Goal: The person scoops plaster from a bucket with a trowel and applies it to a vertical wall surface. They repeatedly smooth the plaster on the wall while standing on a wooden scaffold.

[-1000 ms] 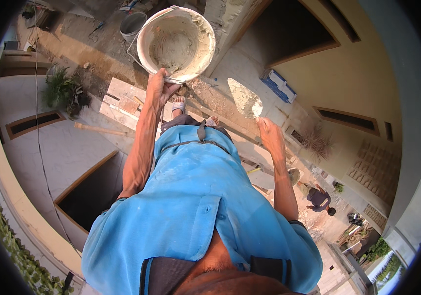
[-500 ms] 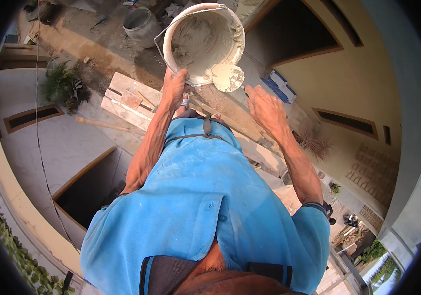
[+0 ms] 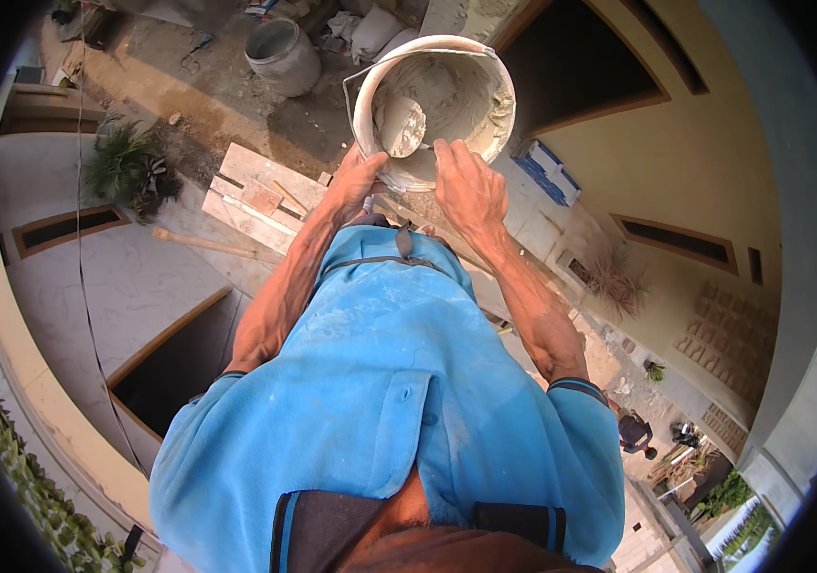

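My left hand (image 3: 359, 180) is closed on the near left rim of a pale bucket (image 3: 363, 122), which is tilted so that its inside faces me. Grey-cream wet mortar (image 3: 451, 95) coats the bucket's bottom and walls. In my right hand (image 3: 471, 191), closed over the near rim, is the short handle of a round-bladed trowel (image 3: 401, 127). Its mortar-smeared blade is inside the bucket, toward the left wall. Most of the handle is hidden by my fingers. A thin wire bail (image 3: 349, 91) hangs at the bucket's left side.
A second, greyish bucket (image 3: 282, 59) stands on the dirt floor to the far left, near pale sacks (image 3: 375, 33). Below me are whitish planks (image 3: 251, 196) with a small board on them. A blue-and-white box (image 3: 548, 174) sits by the right wall. Another person (image 3: 634, 435) is at the lower right.
My right hand has moved left to the bucket, bringing the trowel blade from the near right rim to inside at the left. The bucket has shifted right and nearer, with my left hand still on it.
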Action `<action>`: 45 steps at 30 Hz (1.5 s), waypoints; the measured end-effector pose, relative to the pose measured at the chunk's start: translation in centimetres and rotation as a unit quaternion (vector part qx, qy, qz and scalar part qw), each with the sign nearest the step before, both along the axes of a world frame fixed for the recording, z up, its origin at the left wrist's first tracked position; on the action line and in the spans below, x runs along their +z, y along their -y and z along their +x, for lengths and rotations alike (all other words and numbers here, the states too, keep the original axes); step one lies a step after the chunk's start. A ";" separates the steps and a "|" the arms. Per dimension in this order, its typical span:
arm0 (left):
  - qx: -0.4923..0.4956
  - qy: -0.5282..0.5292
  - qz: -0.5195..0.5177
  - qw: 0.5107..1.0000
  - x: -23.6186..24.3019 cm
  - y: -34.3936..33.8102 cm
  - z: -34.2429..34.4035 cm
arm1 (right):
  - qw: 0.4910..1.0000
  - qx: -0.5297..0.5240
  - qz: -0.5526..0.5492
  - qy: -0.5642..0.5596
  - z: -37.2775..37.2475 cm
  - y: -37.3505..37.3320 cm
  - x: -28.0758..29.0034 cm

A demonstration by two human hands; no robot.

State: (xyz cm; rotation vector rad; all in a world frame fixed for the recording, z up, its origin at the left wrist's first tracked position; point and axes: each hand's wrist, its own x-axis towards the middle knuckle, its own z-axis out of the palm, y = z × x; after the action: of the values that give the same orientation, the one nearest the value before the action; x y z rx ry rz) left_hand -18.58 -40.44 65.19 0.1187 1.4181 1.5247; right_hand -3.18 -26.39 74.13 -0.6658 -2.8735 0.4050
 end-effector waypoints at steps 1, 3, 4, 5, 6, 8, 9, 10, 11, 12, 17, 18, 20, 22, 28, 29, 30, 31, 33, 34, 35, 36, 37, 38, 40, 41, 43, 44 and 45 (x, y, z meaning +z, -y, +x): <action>0.002 0.035 -0.004 0.999 -0.2 0.0 0.2 | 0.999 -0.021 -0.031 -0.013 0.0 0.3 0.0; 0.013 0.066 0.024 0.997 -0.7 -0.5 0.2 | 0.993 -0.062 -0.096 -0.025 0.4 0.7 0.1; 0.024 0.080 0.046 0.995 -1.1 -0.9 0.1 | 0.988 -0.081 -0.131 -0.024 0.9 0.8 0.2; 0.033 0.095 0.069 0.993 -1.5 -1.2 -0.1 | 0.981 -0.100 -0.165 -0.023 1.4 0.9 0.2; 0.032 0.111 0.084 0.990 -1.3 -1.4 -0.7 | 0.974 -0.110 -0.196 -0.038 1.9 0.8 0.0; 0.054 0.185 0.115 0.975 -2.3 -0.8 -1.2 | 0.956 -0.123 -0.254 -0.082 2.9 -0.7 0.1; 0.057 0.219 0.132 0.965 -2.8 -1.0 -1.6 | 0.947 -0.123 -0.277 -0.105 3.2 -2.0 0.4; 0.064 0.228 0.132 0.963 -2.6 -0.8 -1.6 | 0.937 -0.125 -0.300 -0.125 3.9 -3.1 0.8; 0.067 0.239 0.130 0.960 -2.4 -0.3 -1.4 | 0.926 -0.130 -0.324 -0.145 4.5 -4.2 1.2; 0.064 0.237 0.126 0.961 -3.0 0.6 -1.6 | 0.916 -0.134 -0.348 -0.148 4.7 -5.3 1.9; 0.107 0.238 0.054 0.964 -3.7 5.4 -1.3 | 0.891 -0.145 -0.409 -0.134 5.9 -13.8 6.2; 0.113 0.243 0.044 0.962 -4.0 6.8 -1.3 | 0.917 -0.135 -0.351 -0.133 5.6 -16.4 6.0; 0.137 0.254 0.039 0.957 -4.7 10.0 -1.2 | 0.957 -0.117 -0.225 -0.139 4.5 -21.5 5.9; 0.163 0.264 0.047 0.949 -4.7 12.2 -1.0 | 0.973 -0.137 -0.142 -0.119 2.8 -26.2 6.9; 0.265 0.268 0.030 0.926 -5.1 18.0 1.5 | 0.973 -0.185 -0.068 -0.120 -4.1 -37.7 9.5; 0.269 0.272 0.031 0.923 -5.3 18.7 1.8 | 0.973 -0.182 -0.067 -0.127 -5.2 -39.6 9.6; 0.272 0.276 0.033 0.922 -5.4 19.2 1.9 | 0.976 -0.167 -0.050 -0.130 -6.2 -41.8 9.3; 0.285 0.263 0.027 0.921 -4.8 19.2 2.3 | 0.977 -0.161 -0.056 -0.125 -7.6 -42.4 9.4; 0.326 0.241 0.008 0.914 -2.9 18.9 3.3 | 0.979 -0.153 -0.070 -0.115 -10.1 -43.7 9.6; 0.336 0.246 0.016 0.909 -2.6 18.5 3.1 | 0.986 -0.134 -0.010 -0.103 -11.1 -45.7 9.2; 0.337 0.241 0.017 0.910 -2.5 18.5 2.8 | 0.988 -0.115 0.051 -0.088 -11.9 -48.6 8.3; 0.337 0.239 0.019 0.910 -2.7 18.6 2.4 | 0.987 -0.096 0.112 -0.070 -12.5 -51.9 7.3; 0.335 0.241 0.024 0.911 -3.3 18.6 1.9 | 0.980 -0.077 0.177 -0.050 -13.0 -55.4 6.1; 0.335 0.241 0.022 0.911 -3.4 18.7 1.9 | 0.970 -0.053 0.236 -0.031 -13.6 -57.6 5.3; 0.344 0.241 0.015 0.908 -2.8 19.8 2.5 | 0.957 -0.038 0.179 -0.225 -15.1 -53.9 5.8; 0.346 0.242 0.014 0.907 -2.5 20.4 2.8 | 0.960 -0.018 0.128 -0.247 -15.1 -50.6 8.4; 0.337 0.243 0.011 0.910 -2.0 20.3 2.1 | 0.958 0.009 0.036 -0.284 -14.1 -47.2 12.9; 0.326 0.245 0.013 0.913 -1.8 20.0 1.5 | 0.961 -0.021 0.051 -0.271 -12.9 -47.6 13.1; 0.321 0.248 0.017 0.914 -1.6 19.8 1.3 | 0.963 -0.047 0.062 -0.257 -11.5 -48.8 11.4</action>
State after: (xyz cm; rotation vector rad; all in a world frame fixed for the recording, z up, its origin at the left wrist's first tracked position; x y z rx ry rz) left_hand -17.25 -60.23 63.59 -0.7357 1.0541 1.9224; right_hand -14.65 22.38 85.54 -0.5702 -2.3443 0.3229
